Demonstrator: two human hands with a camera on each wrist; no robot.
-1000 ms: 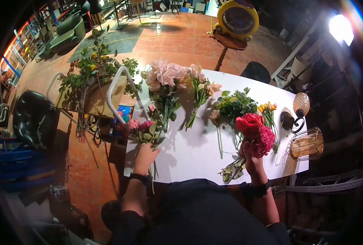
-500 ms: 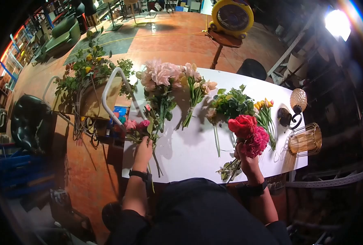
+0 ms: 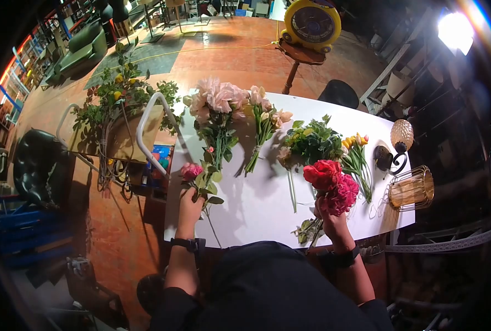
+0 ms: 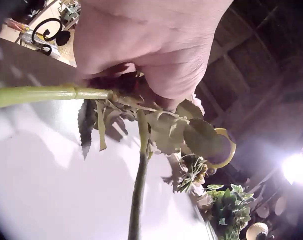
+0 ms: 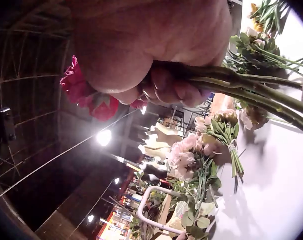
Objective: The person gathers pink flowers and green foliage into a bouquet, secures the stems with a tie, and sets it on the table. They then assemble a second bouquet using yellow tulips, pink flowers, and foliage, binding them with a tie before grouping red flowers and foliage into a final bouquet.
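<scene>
Near the table's left front corner, my left hand pinches stems with a dark pink flower and green leaves above it. In the left wrist view a thick pale green stem and a darker stem come out below the hand; the fingertips are mostly hidden. At the right front, my right hand grips several thick stems just under a red peony and a magenta peony. Those stems and some leaves point down toward the table's front edge.
Along the back of the white table lie pale pink flowers, a tied cream bunch, leafy greenery and yellow tulips. A wire basket and a scrolled lamp stand right. A white metal rail rises left.
The salmon-pink bloom beside the dark pink one no longer shows at my left hand, and a stem there now slants down to the right. My right hand keeps its peonies, shifted slightly left.
</scene>
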